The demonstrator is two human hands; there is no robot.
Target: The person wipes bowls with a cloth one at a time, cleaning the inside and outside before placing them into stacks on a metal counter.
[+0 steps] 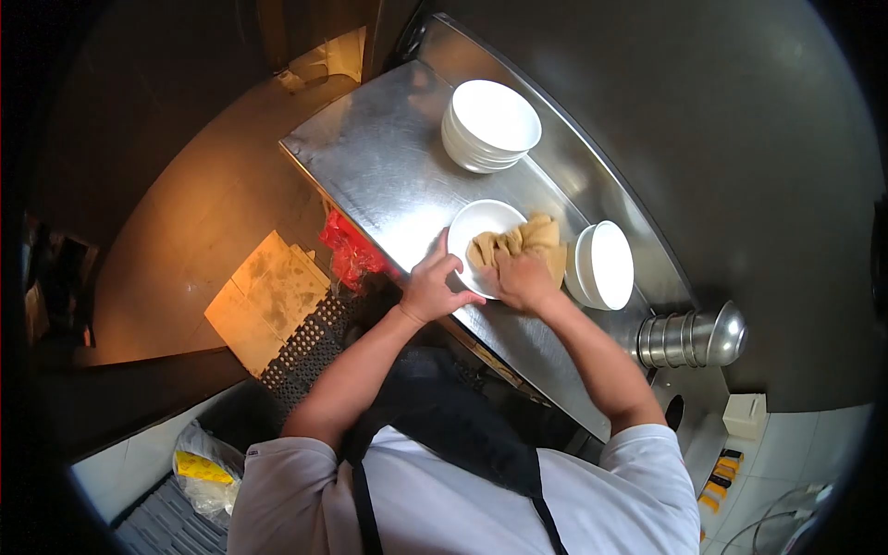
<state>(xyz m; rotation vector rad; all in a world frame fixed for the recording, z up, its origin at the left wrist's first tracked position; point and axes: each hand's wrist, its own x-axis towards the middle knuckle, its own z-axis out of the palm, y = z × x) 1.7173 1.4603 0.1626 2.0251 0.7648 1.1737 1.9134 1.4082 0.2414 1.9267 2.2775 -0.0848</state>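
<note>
The white bowl [481,224] sits on the steel worktop [388,166] close to its front edge, and that is where the trouble could start. The left hand [433,289] has its grip closed on the bowl's near rim, thumb over the lip and fingers curled against the outside. The right hand [523,277] has its grip bunched shut on a tan cloth [529,237], pressing it into the bowl's far side. Glazed ware on smooth metal probably slides easily, so a hard push from the cloth hand could skate the bowl toward the person if the left hold loosens. With so little worktop between the rim and the edge, the bowl could go over onto the floor [268,296] and break. A wide sweep of the right elbow or of the cloth's loose end carries a second risk. A stack of white bowls [610,264] stands just beside the cloth, seemingly touching it, and a knock could shift it or tip it against the nested metal bowls [694,339] near it. The other white stack [493,125] is well apart, further back, and looks safe. If the cloth is damp, which I cannot tell, a wet rim would make the left fingers likelier to slip. Pressing down on 1 side of the bowl could also rock it up under the thumb.
</note>
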